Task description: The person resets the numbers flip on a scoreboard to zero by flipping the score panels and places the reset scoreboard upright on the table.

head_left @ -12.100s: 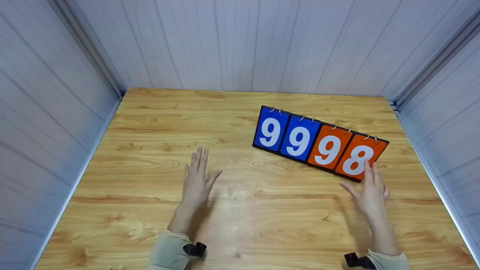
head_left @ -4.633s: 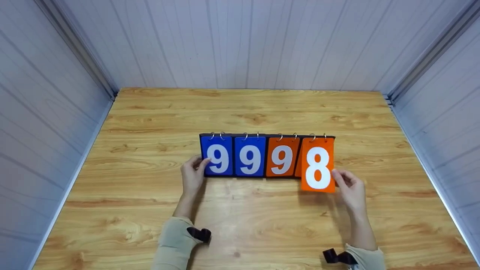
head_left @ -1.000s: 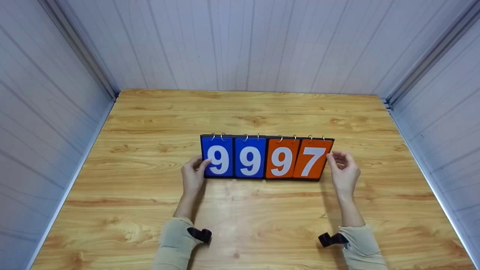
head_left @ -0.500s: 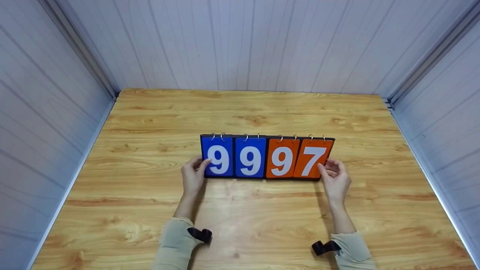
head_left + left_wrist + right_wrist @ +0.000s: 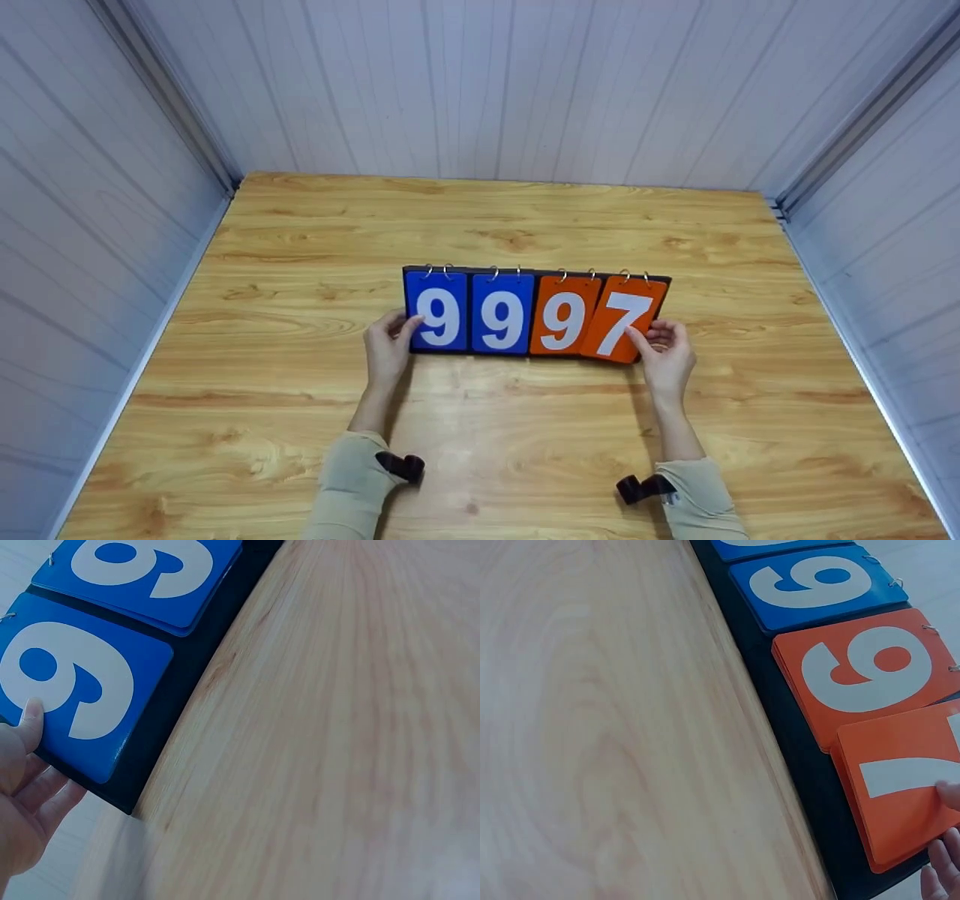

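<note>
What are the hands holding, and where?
The left hand grips the scoreboard at its left end; the right hand pinches the orange 7 card at its lower right corner.

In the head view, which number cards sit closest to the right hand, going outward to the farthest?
From the right hand:
1. Orange 7, under its fingers, far right.
2. Orange 9, next leftward.
3. Inner blue 9, left of centre.
4. Outer blue 9, far left, by the left hand.

From my feed, the left wrist view cuts the left hand (image 5: 22, 795) at the frame edge, so I see only a thumb tip and parts of some fingers (image 5: 52, 802), and the scoreboard (image 5: 150, 735) shows just two blue cards. In the right wrist view the right hand (image 5: 945, 855) is nearly all out of frame, the orange 7 card (image 5: 900, 787) is cropped at the right, and the near surface (image 5: 592, 765) is blurred. The cards stacked beneath the top ones are hidden, so I cannot read their numbers.
</note>
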A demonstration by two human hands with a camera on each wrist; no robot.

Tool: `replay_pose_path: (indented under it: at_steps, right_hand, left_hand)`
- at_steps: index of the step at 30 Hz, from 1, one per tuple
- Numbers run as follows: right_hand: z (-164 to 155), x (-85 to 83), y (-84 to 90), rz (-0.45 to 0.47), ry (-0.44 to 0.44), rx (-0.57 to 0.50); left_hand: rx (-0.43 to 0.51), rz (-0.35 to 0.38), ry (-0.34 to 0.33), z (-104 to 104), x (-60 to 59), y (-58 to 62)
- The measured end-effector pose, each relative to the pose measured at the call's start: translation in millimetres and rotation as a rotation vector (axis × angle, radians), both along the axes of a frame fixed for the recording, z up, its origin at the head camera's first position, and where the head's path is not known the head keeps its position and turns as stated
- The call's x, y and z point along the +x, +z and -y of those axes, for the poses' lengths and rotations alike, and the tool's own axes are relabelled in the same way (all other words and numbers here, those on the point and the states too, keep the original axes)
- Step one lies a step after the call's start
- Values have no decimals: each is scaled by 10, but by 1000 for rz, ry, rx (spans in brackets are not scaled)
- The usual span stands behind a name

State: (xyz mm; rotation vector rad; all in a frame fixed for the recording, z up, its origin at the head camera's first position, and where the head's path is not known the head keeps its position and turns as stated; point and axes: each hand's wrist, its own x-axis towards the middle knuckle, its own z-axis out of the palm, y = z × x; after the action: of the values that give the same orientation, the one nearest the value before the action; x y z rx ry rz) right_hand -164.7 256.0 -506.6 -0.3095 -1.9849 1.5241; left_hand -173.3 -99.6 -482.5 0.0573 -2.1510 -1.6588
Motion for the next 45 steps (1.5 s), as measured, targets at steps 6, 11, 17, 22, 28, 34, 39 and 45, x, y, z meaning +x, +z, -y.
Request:
replay_pose_path:
  at_steps: [6,11,17,22,28,34,39,45]
  right_hand:
    - [-33,4,70,74,-17,-8]
    - [-87,16,29,28,-6,-45]
    - [-122,81,32,11,-44,30]
    - [-111,163,129,-3,-27,73]
    - [-50,302,310,-70,76,-98]
    - [-107,387,367,-165,117,-162]
    - [-203,412,358,-224,294,-374]
    - [-278,444,396,-307,505,-495]
  left_hand:
    - [15,-21,-15,-5,-10,4]
    - [10,-20,-14,15,-39,-56]
    - [16,13,-8,84,-157,-306]
    - [6,31,6,83,-179,-336]
    - [18,3,-7,77,-150,-301]
    - [-6,-21,-15,35,-63,-113]
    - [0,13,0,72,-132,-249]
    - [-4,4,7,84,-180,-343]
